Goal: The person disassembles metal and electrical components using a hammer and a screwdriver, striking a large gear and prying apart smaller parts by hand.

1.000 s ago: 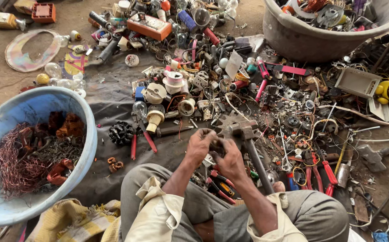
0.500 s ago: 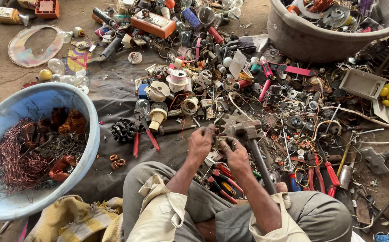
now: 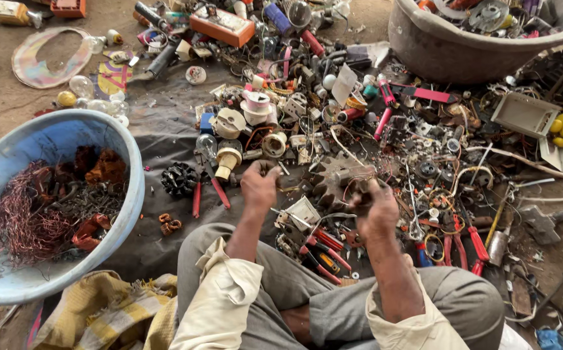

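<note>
The dark, toothed metal scrap part [image 3: 341, 176] sits between your two hands, raised above the grey cloth [image 3: 165, 139]. Your right hand [image 3: 373, 207] is clenched on its near edge; your left hand [image 3: 260, 185] is fisted just beside it, its contents hidden. One blue plastic tub of copper wire [image 3: 116, 139] stands well to your left.

Before me, a dark cloth [image 3: 165, 133] covers the dirt ground [image 3: 9, 97], strewn with scrap parts, beside my blue basin [image 3: 48, 139].
</note>
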